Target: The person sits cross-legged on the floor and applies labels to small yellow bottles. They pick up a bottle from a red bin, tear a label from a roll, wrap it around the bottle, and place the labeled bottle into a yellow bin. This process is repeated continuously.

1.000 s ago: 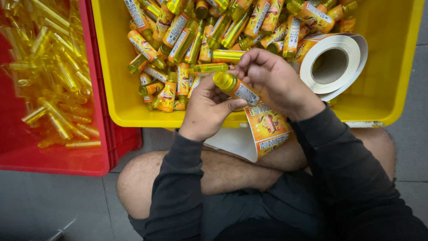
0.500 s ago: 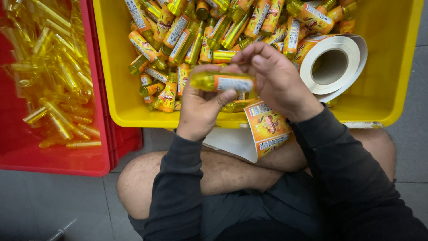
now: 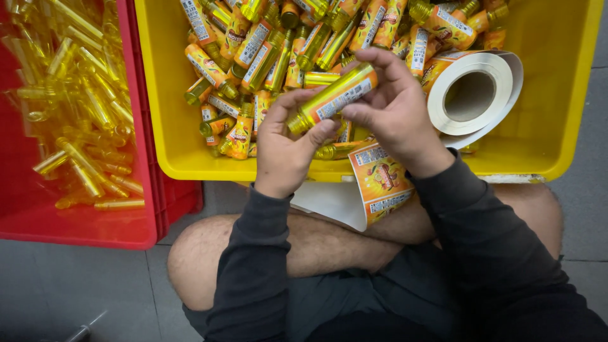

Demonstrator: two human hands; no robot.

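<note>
Both hands hold one small yellow bottle (image 3: 334,97) with an orange and white label, tilted, its cap end low at the left. My left hand (image 3: 286,144) grips it from below near the cap. My right hand (image 3: 391,107) pinches the upper end with fingers over the label. The bottle hovers above the front of a yellow crate (image 3: 170,145) filled with several labelled bottles (image 3: 253,50). A strip of orange labels (image 3: 382,179) hangs over the crate's front edge toward my lap.
A white roll of label backing (image 3: 472,95) lies at the right inside the yellow crate. A red crate (image 3: 95,225) at the left holds several unlabelled yellow bottles (image 3: 76,107). My crossed legs sit below on a grey tiled floor (image 3: 76,291).
The bottle has turned in my hands from lying level to tilted, its right end raised. My right hand's fingers have moved over the label.
</note>
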